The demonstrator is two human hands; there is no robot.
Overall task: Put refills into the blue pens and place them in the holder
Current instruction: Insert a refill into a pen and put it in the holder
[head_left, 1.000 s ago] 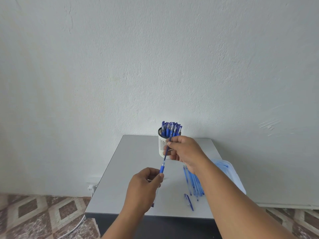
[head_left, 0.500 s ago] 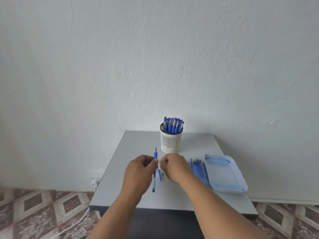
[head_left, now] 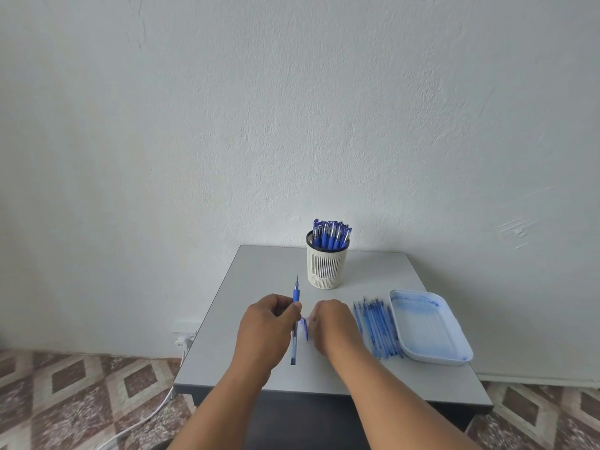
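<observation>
My left hand (head_left: 269, 326) grips a blue pen (head_left: 295, 295) by its middle, tip pointing up and away, over the grey table (head_left: 259, 274). My right hand (head_left: 332, 323) is down on the table just right of it. Its curled fingertips pinch a small blue pen cap (head_left: 304, 328), which is blurred. A white slotted holder (head_left: 326, 267) stands at the back of the table with several capped blue pens (head_left: 331, 237) in it. Several blue refills (head_left: 376, 326) lie in a row right of my right hand.
A pale blue tray (head_left: 454, 345) with ink stains sits at the table's right edge, beside the refills. A white wall rises directly behind the table. A wall plug (head_left: 183, 342) and white cable (head_left: 136, 427) are on the floor to the left.
My right hand let go of the pen's upper end near the holder and dropped to the table at the cap. My left hand now holds the pen alone.
</observation>
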